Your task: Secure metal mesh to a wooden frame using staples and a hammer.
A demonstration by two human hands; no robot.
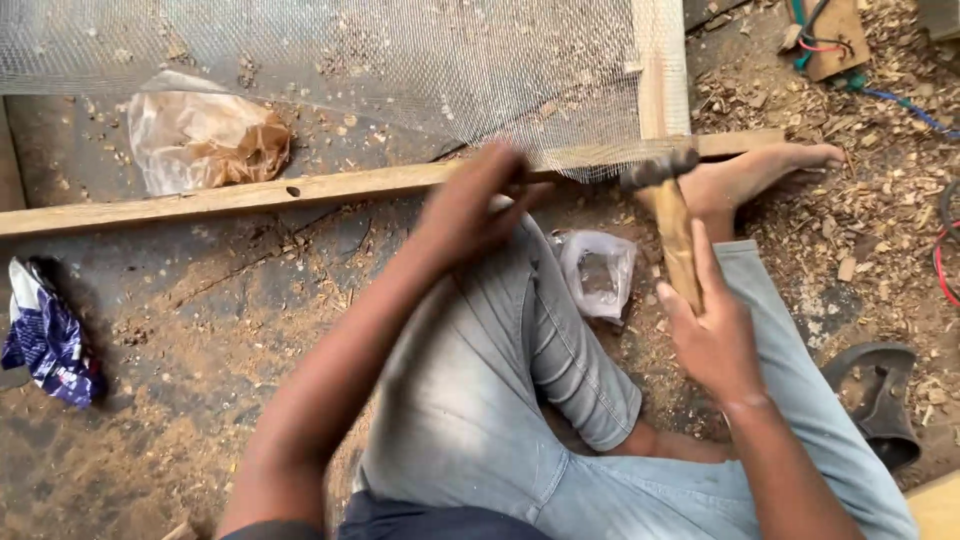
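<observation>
The right hand (715, 335) grips the hammer (668, 215) by its wooden handle, head over the wooden slat (300, 190) (mesh (400, 60) edge there), where the left hand (470, 205) pinches something unseen, so short, square taps spare fingers.

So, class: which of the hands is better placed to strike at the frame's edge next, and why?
Probably the right hand: it grips the hammer, whose head is at the wooden frame. The left hand is pinching at the mesh edge.

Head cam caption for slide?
Seated person's right hand swings hammer while left hand steadies wire mesh on wooden frame.
</observation>
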